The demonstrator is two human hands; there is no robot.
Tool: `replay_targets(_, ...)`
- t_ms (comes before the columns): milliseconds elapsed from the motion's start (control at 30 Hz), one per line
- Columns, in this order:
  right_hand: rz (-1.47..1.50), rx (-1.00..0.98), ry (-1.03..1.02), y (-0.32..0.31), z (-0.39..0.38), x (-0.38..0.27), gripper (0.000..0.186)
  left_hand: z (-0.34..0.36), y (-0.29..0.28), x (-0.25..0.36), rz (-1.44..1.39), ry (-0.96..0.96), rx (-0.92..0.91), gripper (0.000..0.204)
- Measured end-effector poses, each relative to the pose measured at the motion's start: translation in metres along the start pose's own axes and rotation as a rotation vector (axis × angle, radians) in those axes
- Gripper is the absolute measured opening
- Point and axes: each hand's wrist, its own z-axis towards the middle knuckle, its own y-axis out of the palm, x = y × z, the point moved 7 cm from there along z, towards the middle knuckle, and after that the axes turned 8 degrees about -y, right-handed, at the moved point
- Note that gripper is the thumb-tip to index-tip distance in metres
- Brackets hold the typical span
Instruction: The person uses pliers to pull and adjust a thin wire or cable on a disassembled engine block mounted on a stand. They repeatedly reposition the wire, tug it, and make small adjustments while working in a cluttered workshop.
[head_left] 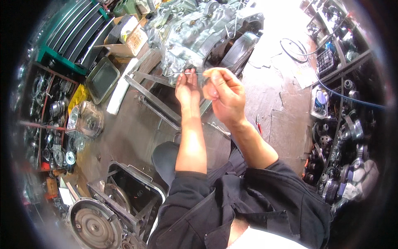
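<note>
A large grey metal transmission casing (182,37) stands in front of me on a metal frame (159,106). My left hand (187,88) is raised palm-up at the casing's lower edge, its fingers stretched toward a dark spot there. My right hand (227,95) is closed in a pinch just to the right. From its fingers a thin bright metal rod (178,74) runs leftward across the left fingertips; the end in the right hand is hidden. Behind the right hand is a round dark opening with a black drum-like part (242,50) on the casing.
A grey tray (102,81) and a clear plastic container (88,120) lie to the left. Red-handled pliers (258,124) rest on the floor by my right forearm. Gear-filled shelves (348,137) line the right. A round metal housing (95,224) sits lower left.
</note>
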Motion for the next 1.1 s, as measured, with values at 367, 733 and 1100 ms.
replay_targets(367, 0.072, 0.233, 0.363, -0.061, -0.056, 0.033, 0.014, -0.007, 0.013, -0.001, -0.075, -0.008, -0.175, 0.009)
replay_targets(733, -0.007, 0.231, 0.509, -0.129, -0.077, 0.094, 0.016, -0.032, 0.029, 0.027, 0.853, 0.213, 0.045, 0.011)
replay_targets(1100, -0.794, 0.098, 0.202, -0.149, -0.059, 0.085, 0.015, -0.036, 0.037, 0.054, 1.705, 0.46, 0.287, 0.019)
